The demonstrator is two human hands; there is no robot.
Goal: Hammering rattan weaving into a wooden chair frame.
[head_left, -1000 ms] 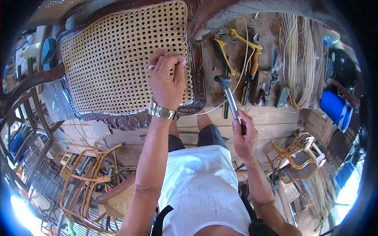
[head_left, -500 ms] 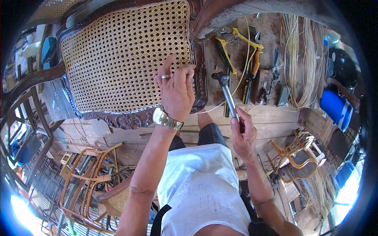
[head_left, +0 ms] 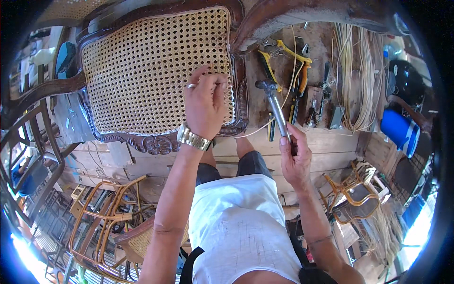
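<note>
A dark carved wooden chair frame lies before me, with a woven cane panel inside it. Over the panel's right side, near the frame's inner edge, is my left hand, a ring and a metal watch on it. Its fingers are curled and pinched together; whatever sits between the tips is hidden. My right hand grips a hammer by its lower handle. The hammer has a dark head and a silver shaft, and its head is up, to the right of the frame and apart from it.
On the bench right of the chair are yellow-handled cutters, orange-handled pliers and a bundle of cane strands. A blue container stands at the far right. Rattan chair frames crowd the lower left.
My left hand has shifted slightly left over the panel, its fingers still pinched. The hammer and my right hand have moved a little to the right. The whole view has tilted slightly.
</note>
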